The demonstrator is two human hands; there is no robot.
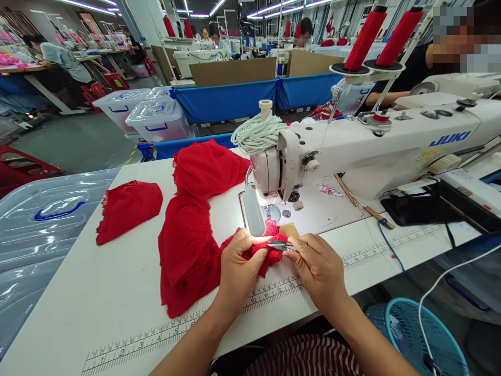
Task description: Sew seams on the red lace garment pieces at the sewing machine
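Just in front of the sewing machine (pixel 352 151), my left hand (pixel 239 263) pinches the lacy edge of a red fabric piece (pixel 190 230) between thumb and fingers. That fabric spreads away to the left over the white table. My right hand (pixel 320 267) is closed on small metal thread snips (pixel 277 244), whose blades point left and lie against the red lace by my left thumb. Part of the snips is hidden by my right fingers. The machine's needle area, lit by a lamp, is directly beyond both hands.
A separate red fabric piece (pixel 131 210) lies on the table's left. A printed ruler (pixel 176 331) runs along the front edge. Right of the machine's needle lie a wooden-handled tool (pixel 378 215) and a black phone-like slab (pixel 422 208). A blue basket (pixel 426 334) stands below right.
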